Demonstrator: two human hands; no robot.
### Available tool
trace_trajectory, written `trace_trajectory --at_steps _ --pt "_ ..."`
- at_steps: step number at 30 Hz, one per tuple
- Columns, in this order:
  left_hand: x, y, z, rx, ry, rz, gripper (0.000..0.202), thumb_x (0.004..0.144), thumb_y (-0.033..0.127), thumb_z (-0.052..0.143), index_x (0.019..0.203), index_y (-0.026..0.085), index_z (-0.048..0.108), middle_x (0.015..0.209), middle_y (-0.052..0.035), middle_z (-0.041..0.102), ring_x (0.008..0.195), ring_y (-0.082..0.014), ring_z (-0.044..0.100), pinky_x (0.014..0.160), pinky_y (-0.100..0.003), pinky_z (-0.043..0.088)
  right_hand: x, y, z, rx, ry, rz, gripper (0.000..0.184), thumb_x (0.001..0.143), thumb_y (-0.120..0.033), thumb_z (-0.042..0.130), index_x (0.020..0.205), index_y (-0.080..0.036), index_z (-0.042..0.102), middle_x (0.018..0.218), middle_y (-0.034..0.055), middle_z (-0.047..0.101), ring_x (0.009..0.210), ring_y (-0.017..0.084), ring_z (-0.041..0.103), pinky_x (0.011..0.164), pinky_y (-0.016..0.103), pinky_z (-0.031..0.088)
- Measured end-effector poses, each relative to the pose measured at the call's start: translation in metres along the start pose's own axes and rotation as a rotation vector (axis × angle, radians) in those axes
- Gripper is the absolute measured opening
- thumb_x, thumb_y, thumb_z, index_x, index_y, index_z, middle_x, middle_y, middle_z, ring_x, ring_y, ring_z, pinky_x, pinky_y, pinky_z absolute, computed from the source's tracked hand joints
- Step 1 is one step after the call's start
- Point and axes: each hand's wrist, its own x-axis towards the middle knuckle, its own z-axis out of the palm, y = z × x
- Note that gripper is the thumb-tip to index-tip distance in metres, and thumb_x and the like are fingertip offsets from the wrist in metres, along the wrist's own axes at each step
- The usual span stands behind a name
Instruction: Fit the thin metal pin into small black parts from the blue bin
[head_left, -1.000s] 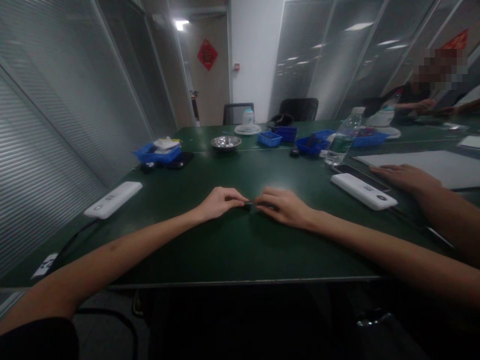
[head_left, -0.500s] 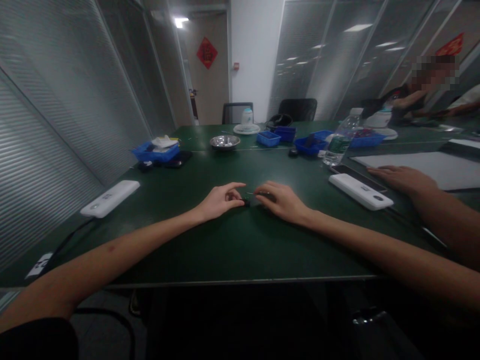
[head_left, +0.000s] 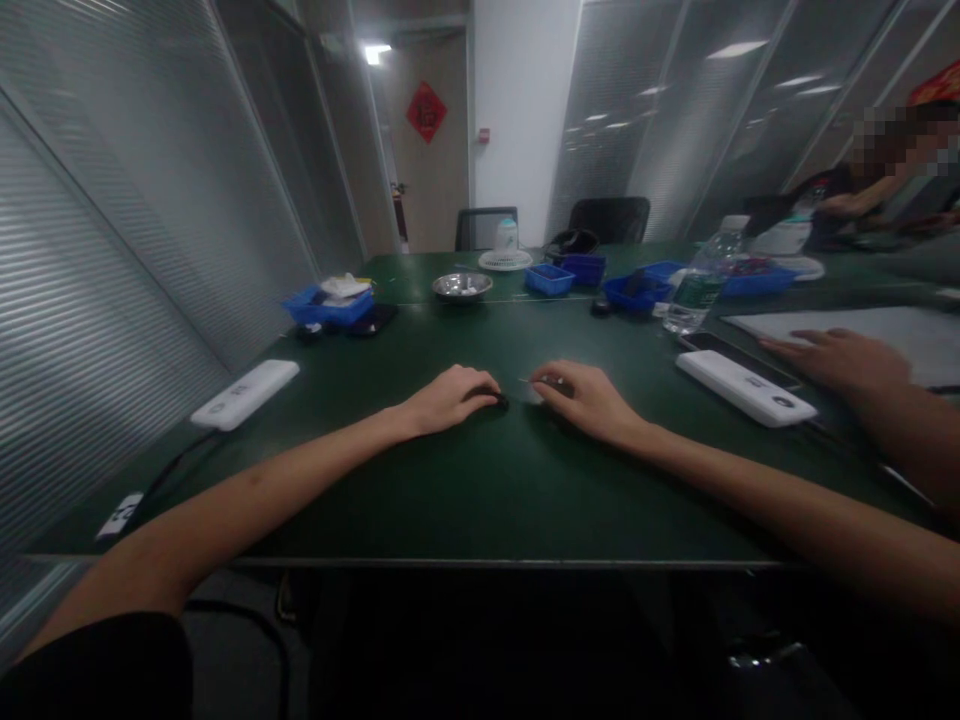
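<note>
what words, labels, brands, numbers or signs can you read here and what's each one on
"福", apparently: red diamond sign on the door
Too blurred: green bottle label
Too small: marks on the left white device and right white device
Unreadable: black-and-white tag, lower left
Cut off, blurred: red banner, upper right

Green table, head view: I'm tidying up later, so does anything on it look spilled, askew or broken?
Nothing stands out. The green table shows no visible spill, the water bottle stands upright and the metal bowl sits upright. The small black piece at the left hand is too small to check for damage.
</note>
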Motion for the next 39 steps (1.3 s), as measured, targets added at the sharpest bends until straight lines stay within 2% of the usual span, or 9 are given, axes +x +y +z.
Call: trace_trajectory --at_steps 5,12,17,22,26,29,31,36,39 --pt "-0.012 -0.046 -0.02 0.009 0.124 -0.144 0.022 0.101 0.033 0.063 0.115 0.02 0.073 0.112 -0.0066 0.075 0.098 -0.0214 0.069 0.089 -0.036 0.053 -0.001 0.0 -0.001 -0.003 -0.019 -0.027 0.026 0.103 -0.039 0.054 0.113 -0.021 0.071 0.106 0.0084 0.072 0.089 0.022 0.066 0.077 0.036 0.052" --pt "-0.039 -0.128 -0.056 0.147 0.424 -0.425 0.024 0.091 0.02 0.069 0.114 0.018 0.078 0.113 -0.0089 0.077 0.101 -0.0242 0.072 0.096 -0.039 0.055 -0.002 0.001 -0.001 0.001 -0.022 -0.024 0.03 0.103 -0.042 0.053 0.113 -0.021 0.071 0.106 0.0091 0.072 0.09 0.023 0.066 0.076 0.037 0.052" --pt "-0.056 -0.151 -0.07 0.313 0.473 -0.425 0.022 0.091 0.015 0.065 0.103 0.02 0.083 0.11 -0.009 0.077 0.105 -0.0258 0.071 0.102 -0.04 0.052 -0.001 0.0 -0.001 0.012 -0.028 -0.041 0.029 0.103 -0.042 0.053 0.113 -0.021 0.071 0.108 0.0087 0.072 0.089 0.023 0.066 0.077 0.037 0.052" --pt "-0.057 -0.149 -0.071 0.314 0.462 -0.446 0.025 0.091 0.013 0.063 0.103 0.021 0.083 0.112 -0.008 0.077 0.106 -0.0248 0.071 0.102 -0.037 0.052 -0.001 0.002 -0.001 -0.008 -0.047 -0.039 0.029 0.103 -0.042 0.053 0.113 -0.021 0.07 0.109 0.0087 0.072 0.09 0.023 0.066 0.077 0.037 0.052" --pt "-0.055 -0.146 -0.072 0.258 0.507 -0.583 0.03 0.087 0.017 0.072 0.116 0.018 0.08 0.115 -0.0101 0.077 0.102 -0.0253 0.072 0.099 -0.037 0.053 -0.001 0.005 0.002 -0.025 -0.045 -0.05 0.027 0.103 -0.04 0.054 0.114 -0.022 0.07 0.11 0.008 0.072 0.091 0.023 0.066 0.08 0.038 0.051" --pt "-0.053 -0.143 -0.073 0.244 0.457 -0.687 0.028 0.086 0.022 0.076 0.113 0.016 0.081 0.108 -0.0116 0.079 0.098 -0.0271 0.072 0.097 -0.039 0.053 0.0 0.008 0.004 -0.024 -0.041 -0.066 0.025 0.103 -0.04 0.056 0.113 -0.022 0.07 0.11 0.0073 0.072 0.092 0.023 0.067 0.081 0.038 0.051" --pt "-0.05 -0.136 -0.072 0.221 0.409 -0.666 0.024 0.087 0.023 0.075 0.109 0.017 0.082 0.106 -0.0106 0.079 0.098 -0.0274 0.072 0.097 -0.04 0.053 0.0 0.008 0.004 -0.019 -0.042 -0.073 0.026 0.103 -0.041 0.057 0.114 -0.023 0.071 0.111 0.0074 0.072 0.093 0.023 0.067 0.081 0.038 0.051" --pt "-0.033 -0.085 -0.05 0.004 0.229 -0.39 0.028 0.09 0.033 0.074 0.116 0.025 0.079 0.118 -0.0061 0.076 0.105 -0.0237 0.069 0.096 -0.038 0.051 -0.002 0.002 0.001 0.012 -0.058 -0.127 0.026 0.102 -0.04 0.059 0.117 -0.022 0.07 0.112 0.0081 0.07 0.096 0.023 0.066 0.081 0.037 0.052" --pt "-0.02 -0.043 -0.026 -0.127 0.099 -0.284 0.036 0.091 0.041 0.074 0.122 0.023 0.077 0.109 -0.0061 0.076 0.09 -0.0202 0.067 0.083 -0.034 0.051 -0.004 -0.004 -0.001 0.023 -0.081 -0.194 0.027 0.103 -0.038 0.058 0.12 -0.022 0.069 0.114 0.0085 0.068 0.095 0.021 0.065 0.08 0.035 0.051"
